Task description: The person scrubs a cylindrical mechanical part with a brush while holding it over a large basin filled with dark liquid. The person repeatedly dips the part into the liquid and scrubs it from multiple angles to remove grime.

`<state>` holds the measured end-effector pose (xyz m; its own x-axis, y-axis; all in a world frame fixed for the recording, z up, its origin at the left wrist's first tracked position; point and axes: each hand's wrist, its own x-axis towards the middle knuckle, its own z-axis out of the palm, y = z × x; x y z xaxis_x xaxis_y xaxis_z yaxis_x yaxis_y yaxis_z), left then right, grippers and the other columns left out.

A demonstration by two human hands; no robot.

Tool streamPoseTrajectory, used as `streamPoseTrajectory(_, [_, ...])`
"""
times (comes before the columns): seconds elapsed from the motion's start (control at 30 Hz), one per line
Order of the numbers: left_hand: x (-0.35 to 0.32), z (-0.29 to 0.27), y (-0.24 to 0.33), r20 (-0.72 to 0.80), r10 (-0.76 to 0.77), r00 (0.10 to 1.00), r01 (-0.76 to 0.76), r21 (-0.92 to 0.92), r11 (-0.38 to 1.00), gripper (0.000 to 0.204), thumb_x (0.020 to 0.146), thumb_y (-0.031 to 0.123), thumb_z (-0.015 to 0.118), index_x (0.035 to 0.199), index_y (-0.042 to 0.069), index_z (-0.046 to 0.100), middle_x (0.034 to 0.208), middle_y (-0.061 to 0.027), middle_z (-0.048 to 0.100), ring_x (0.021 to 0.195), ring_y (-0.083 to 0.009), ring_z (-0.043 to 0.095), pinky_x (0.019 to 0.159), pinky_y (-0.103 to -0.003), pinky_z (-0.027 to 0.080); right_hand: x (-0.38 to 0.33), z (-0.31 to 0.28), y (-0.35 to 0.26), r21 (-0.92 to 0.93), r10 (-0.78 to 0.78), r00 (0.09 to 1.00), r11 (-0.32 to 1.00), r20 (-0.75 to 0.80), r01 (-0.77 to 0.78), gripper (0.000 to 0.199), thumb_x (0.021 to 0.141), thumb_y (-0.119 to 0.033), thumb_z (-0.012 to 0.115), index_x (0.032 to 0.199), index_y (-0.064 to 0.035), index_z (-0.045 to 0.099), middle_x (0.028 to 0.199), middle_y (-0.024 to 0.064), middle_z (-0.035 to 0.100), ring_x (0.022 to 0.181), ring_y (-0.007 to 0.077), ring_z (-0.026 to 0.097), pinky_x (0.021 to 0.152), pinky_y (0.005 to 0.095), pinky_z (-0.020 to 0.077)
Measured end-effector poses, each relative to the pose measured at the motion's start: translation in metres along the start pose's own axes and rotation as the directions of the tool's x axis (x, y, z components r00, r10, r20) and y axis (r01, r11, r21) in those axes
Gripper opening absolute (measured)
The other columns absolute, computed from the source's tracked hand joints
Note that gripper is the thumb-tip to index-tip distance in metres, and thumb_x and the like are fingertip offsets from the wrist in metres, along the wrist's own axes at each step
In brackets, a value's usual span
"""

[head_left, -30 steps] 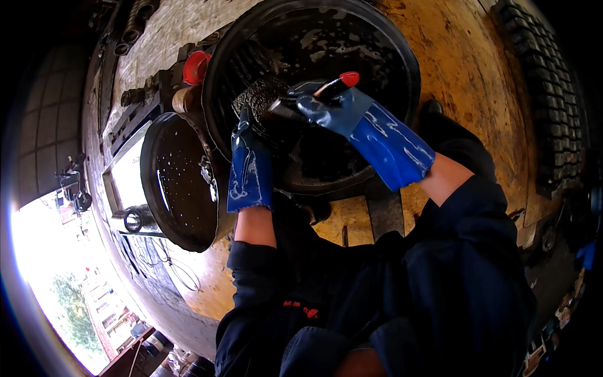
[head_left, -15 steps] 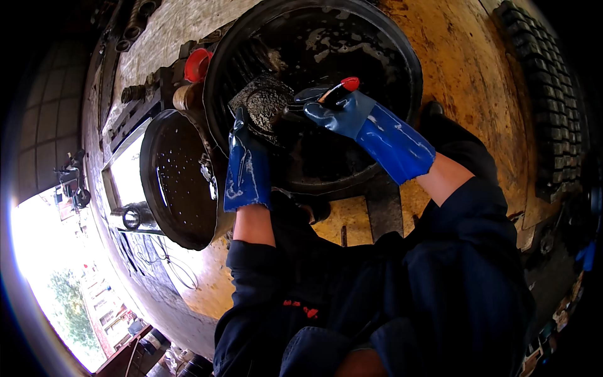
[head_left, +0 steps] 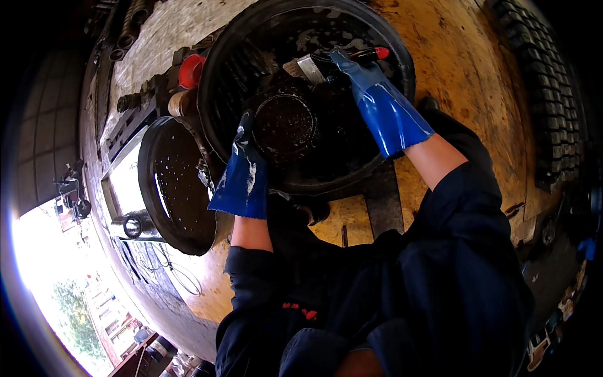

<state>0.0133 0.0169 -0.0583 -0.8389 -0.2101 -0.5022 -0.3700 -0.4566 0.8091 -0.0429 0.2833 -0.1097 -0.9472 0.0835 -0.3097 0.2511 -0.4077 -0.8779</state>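
Note:
Over a round black basin holding dark, foamy liquid, both my hands wear blue rubber gloves. My left hand grips the near-left edge of a dark, wet metal part with a large round ring on its face; the fingers behind it are hidden. Closed around the handle of a paintbrush is my right hand. The brush has a flat metal ferrule, pale bristles and a black handle with a red end. Its bristles are just above the ring, over the far side of the part.
Left of the basin sits a second round container with dark, speckled liquid. A red cup-shaped item lies beyond it. A metal cylinder is at far left, and a black block-treaded strip runs along the right.
My right hand has moved the brush away from me, and its ferrule now shows. The ringed face of the part looks darker, with less foam on it. My left hand stays at the part's edge.

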Motion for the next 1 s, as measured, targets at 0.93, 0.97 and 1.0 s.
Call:
streamPoseTrajectory(0.93, [0.129, 0.23, 0.048, 0.129, -0.145, 0.981, 0.079, 0.418, 0.905, 0.055, 0.101, 0.039, 0.049, 0.148, 0.011, 0.044, 0.144, -0.0148, 0.054, 0.129, -0.0326, 0.052, 0.113, -0.047, 0.041, -0.069, -0.03, -0.006, -0.476, 0.381, 0.922, 0.799, -0.074, -0.368, 0.038, 0.086, -0.038, 0.062, 0.096, -0.0029, 0.072, 0.089, 0.0201, 0.072, 0.087, 0.0316, 0.07, 0.082, 0.0401, 0.0518])
streamPoseTrajectory(0.97, [0.129, 0.252, 0.05, 0.148, -0.076, 0.986, -0.037, 0.64, 0.768, 0.056, 0.101, 0.039, 0.048, 0.149, 0.011, 0.043, 0.145, -0.015, 0.053, 0.13, -0.0319, 0.052, 0.113, -0.045, 0.04, -0.068, -0.032, -0.01, -0.473, 0.395, 0.915, 0.792, -0.084, -0.385, 0.036, 0.086, -0.039, 0.063, 0.092, -0.0036, 0.071, 0.084, 0.0172, 0.071, 0.083, 0.0288, 0.068, 0.079, 0.0394, 0.0513])
streamPoseTrajectory(1.0, [0.126, 0.265, 0.055, 0.175, -0.002, 0.985, -0.142, 0.81, 0.569, 0.057, 0.101, 0.039, 0.048, 0.15, 0.011, 0.041, 0.146, -0.0151, 0.052, 0.13, -0.0313, 0.052, 0.113, -0.044, 0.04, -0.07, -0.029, -0.014, -0.473, 0.413, 0.907, 0.785, -0.08, -0.399, 0.035, 0.085, -0.039, 0.063, 0.088, -0.0043, 0.07, 0.08, 0.0142, 0.07, 0.078, 0.026, 0.067, 0.075, 0.0386, 0.0508])
